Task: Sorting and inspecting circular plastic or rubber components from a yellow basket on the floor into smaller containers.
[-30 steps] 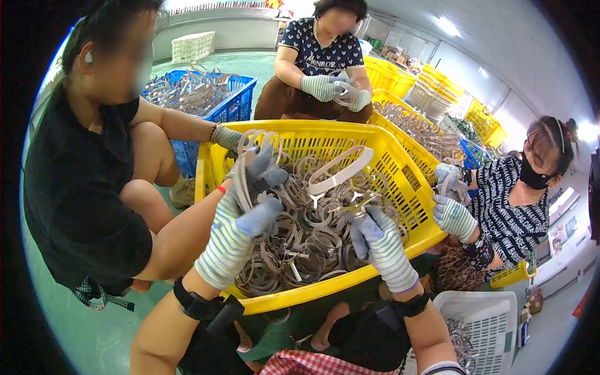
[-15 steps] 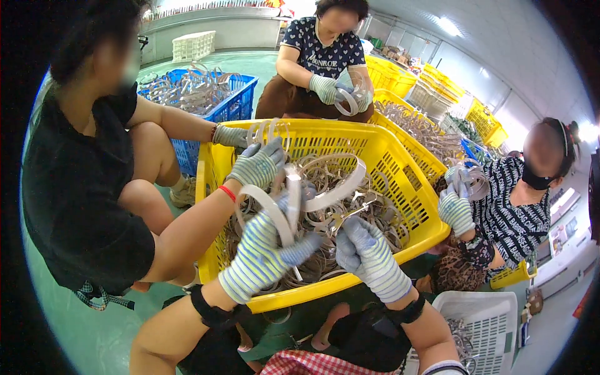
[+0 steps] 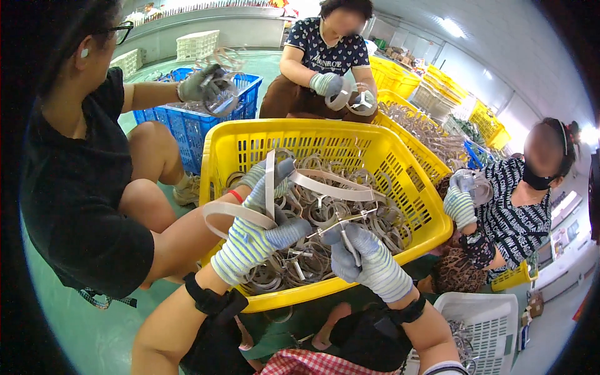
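Note:
My left hand (image 3: 250, 234), in a striped glove with grey fingertips, is closed on a flat pale metal hoop (image 3: 269, 190) over the yellow basket (image 3: 306, 302). Another hoop (image 3: 231, 212) loops around beside its wrist. A longer curved band (image 3: 331, 185) reaches right from its fingertips. My right hand (image 3: 372, 262), gloved alike, is closed on a slim shiny metal piece (image 3: 351, 245) whose kind I cannot make out. A thin metal strip (image 3: 344, 220) slants just above its fingers. Many loose hoops (image 3: 297, 265) fill the basket below.
At my left a co-worker's gloved hand (image 3: 203, 84) holds hoops over a blue crate (image 3: 187, 128); their other arm reaches into my basket. Co-workers ahead (image 3: 328, 56) and right (image 3: 515, 206) hold hoops too. A white basket (image 3: 494, 312) stands near my right side.
The left co-worker's far hand has moved from the yellow basket to the blue crate with hoops. My left hand has shifted slightly left and turned its hoops. My right hand stays about where it was.

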A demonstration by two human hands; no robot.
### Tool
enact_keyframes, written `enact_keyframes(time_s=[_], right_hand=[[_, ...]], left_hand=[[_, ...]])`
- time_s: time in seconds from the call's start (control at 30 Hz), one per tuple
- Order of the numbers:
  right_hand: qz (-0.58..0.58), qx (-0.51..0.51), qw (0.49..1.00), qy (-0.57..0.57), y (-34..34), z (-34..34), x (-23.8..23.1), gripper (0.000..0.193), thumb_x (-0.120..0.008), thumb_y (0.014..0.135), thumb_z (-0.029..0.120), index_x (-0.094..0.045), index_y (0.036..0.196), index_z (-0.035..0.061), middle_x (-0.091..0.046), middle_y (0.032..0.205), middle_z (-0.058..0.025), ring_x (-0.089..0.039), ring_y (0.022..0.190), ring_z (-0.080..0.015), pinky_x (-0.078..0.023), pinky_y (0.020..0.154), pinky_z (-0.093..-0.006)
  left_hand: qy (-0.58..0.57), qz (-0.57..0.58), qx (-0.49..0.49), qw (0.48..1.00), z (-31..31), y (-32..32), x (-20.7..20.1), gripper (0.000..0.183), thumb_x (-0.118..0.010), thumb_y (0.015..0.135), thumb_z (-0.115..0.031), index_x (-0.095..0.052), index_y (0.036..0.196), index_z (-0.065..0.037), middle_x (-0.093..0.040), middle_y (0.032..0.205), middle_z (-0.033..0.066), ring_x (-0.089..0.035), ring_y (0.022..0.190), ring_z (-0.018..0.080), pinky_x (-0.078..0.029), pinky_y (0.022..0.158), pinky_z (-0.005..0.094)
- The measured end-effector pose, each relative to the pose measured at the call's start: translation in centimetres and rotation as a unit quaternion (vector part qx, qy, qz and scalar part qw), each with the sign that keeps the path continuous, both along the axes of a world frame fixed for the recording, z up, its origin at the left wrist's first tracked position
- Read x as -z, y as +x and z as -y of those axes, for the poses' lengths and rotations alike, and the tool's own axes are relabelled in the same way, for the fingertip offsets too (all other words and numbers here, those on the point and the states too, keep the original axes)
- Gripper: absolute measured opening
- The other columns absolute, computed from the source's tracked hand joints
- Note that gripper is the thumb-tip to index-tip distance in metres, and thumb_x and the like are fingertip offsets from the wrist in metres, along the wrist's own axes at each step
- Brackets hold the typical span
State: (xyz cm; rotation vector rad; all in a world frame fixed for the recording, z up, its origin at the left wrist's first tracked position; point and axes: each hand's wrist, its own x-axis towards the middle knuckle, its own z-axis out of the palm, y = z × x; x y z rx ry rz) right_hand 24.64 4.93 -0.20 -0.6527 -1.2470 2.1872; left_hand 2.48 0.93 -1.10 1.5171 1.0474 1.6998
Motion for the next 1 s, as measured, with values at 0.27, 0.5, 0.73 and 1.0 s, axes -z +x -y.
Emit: enact_keyframes(time_s=[0.27, 0.5, 0.73, 1.0], right_hand=[[-0.004, -0.012, 1.0, 0.01, -0.1, 0.6, -0.3, 0.046, -0.051, 0.091, 0.047, -0.062, 0.097, 0.0031, -0.042, 0.054, 0.003, -0.036, 0.039, -0.0068, -0.026, 0.036, -0.0215], [-0.02, 0.036, 0.999, 0.02, -0.9, 1.0, 0.1, 0.038, -0.052, 0.092, 0.042, -0.06, 0.097, 0.0055, -0.043, 0.056, 0.0038, -0.039, 0.043, -0.0051, -0.03, 0.04, -0.02], [0.09, 0.182, 0.968, 0.145, -1.1, 0.2, 1.3, 0.032, -0.056, 0.091, 0.037, -0.058, 0.097, 0.0055, -0.049, 0.06, 0.0025, -0.043, 0.045, -0.0068, -0.034, 0.043, -0.0212], [-0.009, 0.011, 1.0, 0.017, -0.7, 0.7, 0.3, 0.044, -0.053, 0.091, 0.044, -0.06, 0.104, 0.0031, -0.04, 0.055, 0.0027, -0.035, 0.042, -0.0077, -0.029, 0.04, -0.0224]], left_hand=[[0.057, -0.088, 0.061, 0.993, 0.6, 0.1, -0.6, 0.108, -0.086, 0.059, -0.021, -0.021, 0.143, -0.005, -0.031, 0.143, 0.01, -0.035, 0.13, 0.0242, -0.032, 0.105, 0.0356], [0.097, -0.164, -0.053, 0.98, 1.6, 1.5, -1.1, 0.066, -0.081, 0.069, -0.019, -0.05, 0.125, -0.003, -0.056, 0.115, 0.0102, -0.054, 0.108, 0.0223, -0.044, 0.092, 0.0338], [0.081, -0.104, -0.062, 0.989, 0.2, 1.0, 0.2, 0.066, -0.078, 0.07, -0.013, -0.047, 0.128, -0.003, -0.053, 0.122, 0.0117, -0.051, 0.114, 0.0238, -0.041, 0.095, 0.0345], [0.064, -0.15, -0.002, 0.987, -0.3, -0.3, 0.5, 0.093, -0.084, 0.062, -0.016, -0.033, 0.138, -0.002, -0.044, 0.134, 0.0097, -0.042, 0.125, 0.0246, -0.033, 0.104, 0.0368]])
